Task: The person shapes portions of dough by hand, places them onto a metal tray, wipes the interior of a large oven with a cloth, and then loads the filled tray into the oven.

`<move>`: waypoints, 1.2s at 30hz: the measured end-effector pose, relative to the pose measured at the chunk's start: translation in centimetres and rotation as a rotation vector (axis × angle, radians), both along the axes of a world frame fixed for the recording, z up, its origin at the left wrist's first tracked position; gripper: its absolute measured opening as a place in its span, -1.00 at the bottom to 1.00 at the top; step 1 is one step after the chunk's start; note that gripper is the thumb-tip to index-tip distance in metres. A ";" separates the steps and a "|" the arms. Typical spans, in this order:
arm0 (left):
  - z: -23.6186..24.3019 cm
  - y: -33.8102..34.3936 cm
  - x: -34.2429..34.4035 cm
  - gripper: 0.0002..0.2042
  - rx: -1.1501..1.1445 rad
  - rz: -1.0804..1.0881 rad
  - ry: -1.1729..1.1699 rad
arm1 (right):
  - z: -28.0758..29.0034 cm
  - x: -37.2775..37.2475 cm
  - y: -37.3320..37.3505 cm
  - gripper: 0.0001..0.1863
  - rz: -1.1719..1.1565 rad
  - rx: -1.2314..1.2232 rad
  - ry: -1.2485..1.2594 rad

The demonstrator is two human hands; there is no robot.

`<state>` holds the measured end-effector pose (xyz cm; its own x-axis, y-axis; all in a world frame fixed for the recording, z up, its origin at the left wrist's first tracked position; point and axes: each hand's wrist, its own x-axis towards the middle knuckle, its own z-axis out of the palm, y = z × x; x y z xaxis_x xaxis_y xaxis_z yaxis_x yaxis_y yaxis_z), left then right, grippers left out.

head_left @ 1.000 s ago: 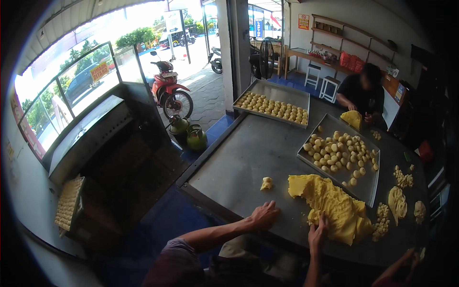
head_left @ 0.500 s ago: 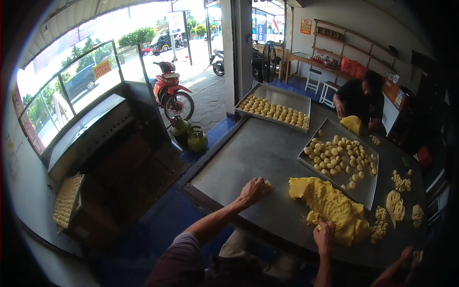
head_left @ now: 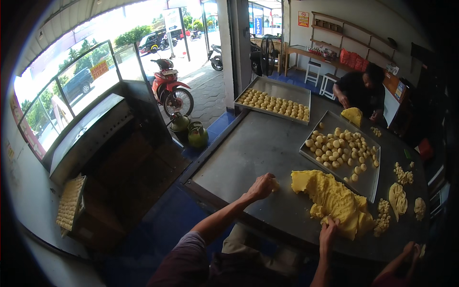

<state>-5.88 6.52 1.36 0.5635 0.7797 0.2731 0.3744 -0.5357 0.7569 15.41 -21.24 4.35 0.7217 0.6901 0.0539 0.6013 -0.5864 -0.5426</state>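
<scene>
A large, rough-surfaced mass of yellow dough (head_left: 342, 203) lies on the dark metal table (head_left: 224, 162) in front of me. My right hand (head_left: 328, 230) is at its near edge, fingers curled closed on a bit of the dough. To the left of the mass, my left hand (head_left: 260, 187) is closed low over the tabletop. A small pale piece of dough (head_left: 275, 184) shows past its fingertips, mostly hidden by the hand. Close beyond the yellow mass, a metal tray (head_left: 372, 189) holds many round dough balls (head_left: 334, 148).
A second tray (head_left: 277, 86) of balls in rows stands at the far end. Small dough pieces (head_left: 382, 217) and flattened pale dough (head_left: 398, 200) lie at right. A person (head_left: 361, 91) works across the table by another yellow lump (head_left: 353, 116). Someone else's hands (head_left: 411, 251) show lower right.
The view has shifted slightly. My left hand has moved a little to the right over the table with the pale piece. My right hand stays at the dough's near edge.
</scene>
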 end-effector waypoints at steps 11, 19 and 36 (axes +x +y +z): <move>4.2 0.0 0.7 -0.64 -0.354 0.007 0.046 | -2.6 -2.1 -0.2 -0.53 0.038 0.083 -0.195; 1.3 1.7 2.1 -0.79 0.019 0.029 -0.006 | -1.8 -1.4 0.5 -0.69 0.035 0.154 -0.317; 1.0 -6.7 -4.5 -0.57 0.469 -0.179 0.214 | -2.7 -0.8 -1.8 -0.60 0.132 0.121 -0.239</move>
